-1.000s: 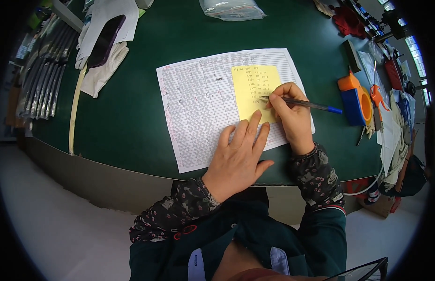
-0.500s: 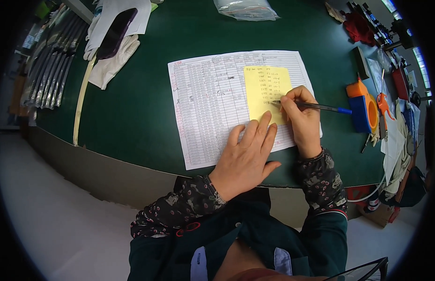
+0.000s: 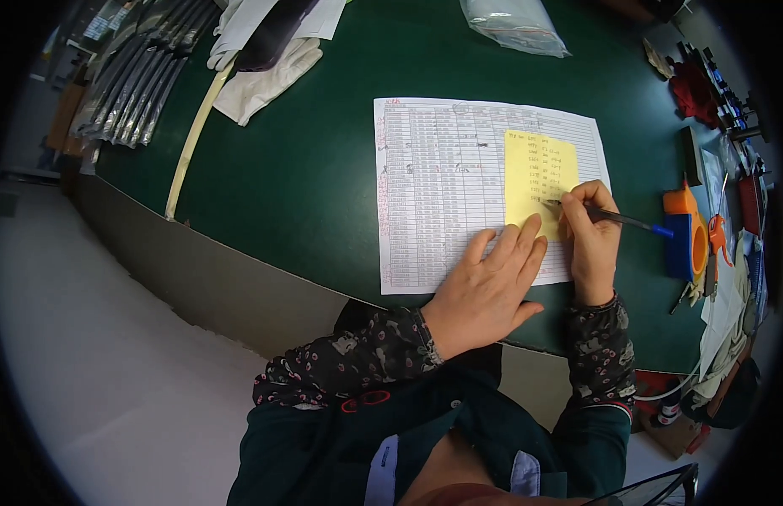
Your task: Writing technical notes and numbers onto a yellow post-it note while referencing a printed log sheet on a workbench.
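A yellow sticky note (image 3: 526,177) with handwritten columns lies on a large printed table sheet (image 3: 433,211), which rests on a green table (image 3: 298,185). My right hand (image 3: 594,240) is closed round a dark pen with a blue end (image 3: 636,222). The pen's tip meets the note just below the lowest written rows. Flat and with fingers stretched, my left hand (image 3: 492,287) presses on the sheet, its fingertips on the note's lower edge.
To the right sits an orange and blue tape dispenser (image 3: 680,244) near orange-handled scissors (image 3: 717,236). At the far left are a phone (image 3: 273,38), a white glove (image 3: 269,80), a pale strip (image 3: 193,148) and bagged dark parts (image 3: 147,80). A clear plastic bag (image 3: 513,25) lies at the back.
The whole view has shifted, so the table and my hands appear further right. The pen remains in my right hand at the note's lowest row; my left hand still lies flat.
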`<state>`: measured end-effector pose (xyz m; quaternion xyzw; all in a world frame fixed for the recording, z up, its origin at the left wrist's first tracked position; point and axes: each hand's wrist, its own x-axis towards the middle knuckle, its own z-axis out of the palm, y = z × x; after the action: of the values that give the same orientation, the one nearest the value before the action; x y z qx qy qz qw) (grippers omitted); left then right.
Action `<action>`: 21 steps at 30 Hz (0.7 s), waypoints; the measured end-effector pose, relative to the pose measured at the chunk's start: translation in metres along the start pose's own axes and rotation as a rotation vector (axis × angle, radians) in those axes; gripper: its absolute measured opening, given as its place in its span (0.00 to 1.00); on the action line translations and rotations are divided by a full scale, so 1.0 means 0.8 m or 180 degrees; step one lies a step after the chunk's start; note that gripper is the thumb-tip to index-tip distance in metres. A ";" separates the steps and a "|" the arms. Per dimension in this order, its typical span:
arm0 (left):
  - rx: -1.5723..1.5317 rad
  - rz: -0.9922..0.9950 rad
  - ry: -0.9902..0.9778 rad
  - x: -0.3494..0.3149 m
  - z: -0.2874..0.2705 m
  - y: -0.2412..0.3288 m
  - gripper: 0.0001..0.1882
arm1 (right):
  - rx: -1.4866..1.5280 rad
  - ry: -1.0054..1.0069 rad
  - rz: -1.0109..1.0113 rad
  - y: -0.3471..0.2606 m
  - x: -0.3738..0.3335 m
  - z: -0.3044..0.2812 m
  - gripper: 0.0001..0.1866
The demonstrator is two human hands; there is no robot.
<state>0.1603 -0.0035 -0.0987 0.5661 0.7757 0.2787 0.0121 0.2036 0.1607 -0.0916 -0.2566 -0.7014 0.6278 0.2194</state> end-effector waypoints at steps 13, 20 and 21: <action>0.0171 0.0021 -0.0038 -0.004 0.002 0.008 0.35 | -0.0038 -0.0032 -0.0068 0.009 -0.004 -0.006 0.07; 0.0085 0.0023 0.0002 -0.005 0.004 0.004 0.35 | 0.0114 -0.0053 0.0012 0.010 -0.001 -0.004 0.06; 0.0090 0.0038 0.0020 -0.005 0.005 0.003 0.36 | 0.0092 -0.0053 0.0020 0.011 0.000 -0.005 0.06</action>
<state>0.1652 -0.0046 -0.1019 0.5699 0.7762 0.2696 0.0000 0.2070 0.1640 -0.1000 -0.2503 -0.6932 0.6407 0.2152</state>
